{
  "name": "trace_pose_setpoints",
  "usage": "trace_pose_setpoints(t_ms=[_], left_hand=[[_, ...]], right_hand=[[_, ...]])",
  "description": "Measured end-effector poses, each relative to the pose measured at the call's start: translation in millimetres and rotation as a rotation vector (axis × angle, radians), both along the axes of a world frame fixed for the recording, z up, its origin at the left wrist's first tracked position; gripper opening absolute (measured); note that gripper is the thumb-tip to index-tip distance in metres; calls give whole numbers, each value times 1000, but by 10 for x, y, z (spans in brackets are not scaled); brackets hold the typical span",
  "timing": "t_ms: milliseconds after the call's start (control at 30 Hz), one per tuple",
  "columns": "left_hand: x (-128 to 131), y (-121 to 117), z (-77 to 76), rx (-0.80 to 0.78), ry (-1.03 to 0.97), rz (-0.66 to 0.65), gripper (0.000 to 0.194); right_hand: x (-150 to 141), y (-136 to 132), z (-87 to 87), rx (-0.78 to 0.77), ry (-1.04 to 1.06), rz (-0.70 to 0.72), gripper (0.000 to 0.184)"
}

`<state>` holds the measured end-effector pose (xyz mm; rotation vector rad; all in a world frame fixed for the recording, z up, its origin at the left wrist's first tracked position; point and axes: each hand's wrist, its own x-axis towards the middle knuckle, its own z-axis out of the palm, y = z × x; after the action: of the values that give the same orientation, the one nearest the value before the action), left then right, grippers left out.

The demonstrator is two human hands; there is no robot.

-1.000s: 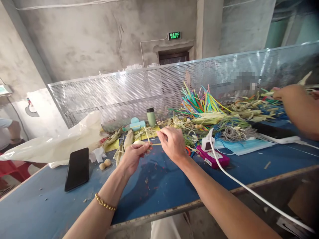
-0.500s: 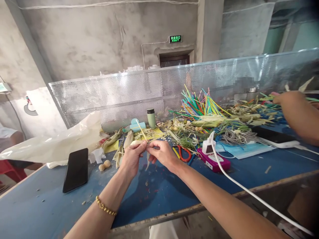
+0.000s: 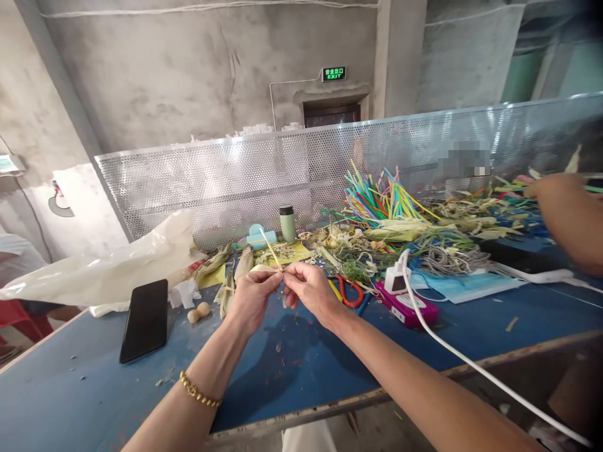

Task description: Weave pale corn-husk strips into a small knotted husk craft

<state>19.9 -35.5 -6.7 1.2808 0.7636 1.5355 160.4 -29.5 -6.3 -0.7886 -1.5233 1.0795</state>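
Observation:
A thin pale-yellow stick point(image 3: 270, 248) rises at a slant from between my fingertips, above the blue table. My left hand point(image 3: 254, 296) pinches its lower end, thumb against forefinger. Right beside it, my right hand point(image 3: 311, 292) is closed at the same spot, fingertips touching the left ones. A small pale strip, perhaps corn husk, shows under the right fingers. What lies between the fingertips is mostly hidden. Just behind the left hand are dried corn husks point(image 3: 244, 263). Near the right hand lie red-handled scissors point(image 3: 353, 294).
A black phone point(image 3: 145, 321) and small round wooden balls point(image 3: 198, 312) lie left. At right are a magenta power strip point(image 3: 407, 306) with a white cable and a blue face mask point(image 3: 480, 287). Behind stand a green bottle point(image 3: 287, 225) and colourful stems point(image 3: 379, 199). Another person's arm point(image 3: 568, 213) reaches in.
Both hands still pinch at the stick's lower end. My right fingers have drawn in closer to the left, and the strip hanging beneath them shows less. The view has shifted slightly.

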Motion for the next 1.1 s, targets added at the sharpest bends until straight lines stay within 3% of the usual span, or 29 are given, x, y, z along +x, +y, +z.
trace_pose_setpoints(t_ms=[667,867,1000,1100], left_hand=[[-33,58,-29,28,43,88,44],[-43,61,-6,57,69,94,38],[-47,62,10,72,82,79,30],[-79,85,-1,65,106,128,28]], right_hand=[[-12,-8,-10,74,-93,2,23],[-14,24,-51,87,-119,-30,22],[6,52,-66,61,-160,-24,10],[69,53,-28,171,-265,-129,12]])
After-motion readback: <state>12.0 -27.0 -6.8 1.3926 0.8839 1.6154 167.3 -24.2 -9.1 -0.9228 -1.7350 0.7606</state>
